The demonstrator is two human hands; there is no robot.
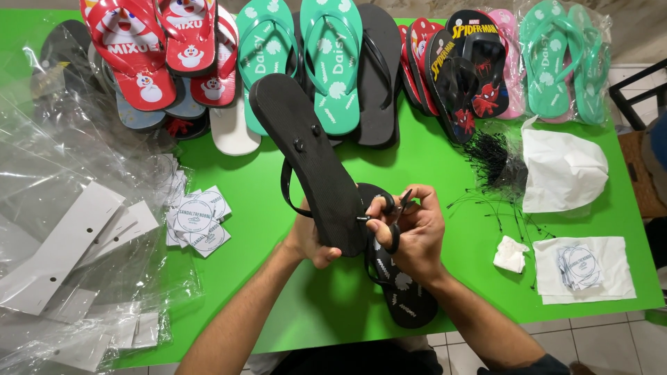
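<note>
- The left hand (306, 239) is clamped on the heel end of a black flip-flop (309, 160), thumb curled under its near edge; the sandal is tilted sole-up, its toe end pointing away toward the rows of footwear at the far side of the bench (333, 305).
- The right hand (410, 232) is closed around a pair of black-handled scissors (392, 215), fingers through the loops, blades pointing left at the flip-flop's right edge near the heel; whether the tips touch the sole I cannot tell.
- The two hands sit just beside each other, over the middle of the green bench.
- A second black flip-flop (406, 298) lies flat on the bench under the right hand, strap side up.
- Left of the hands: a pile of square paper tags (198, 222), white card strips (66, 243) and clear plastic bags (42, 160).
- Right of the hands: a bundle of thin black ties (490, 156), a white bag (563, 173) and a crumpled tissue (511, 253).
- Along the far edge: red, teal and black flip-flops (326, 62) in overlapping pairs.
</note>
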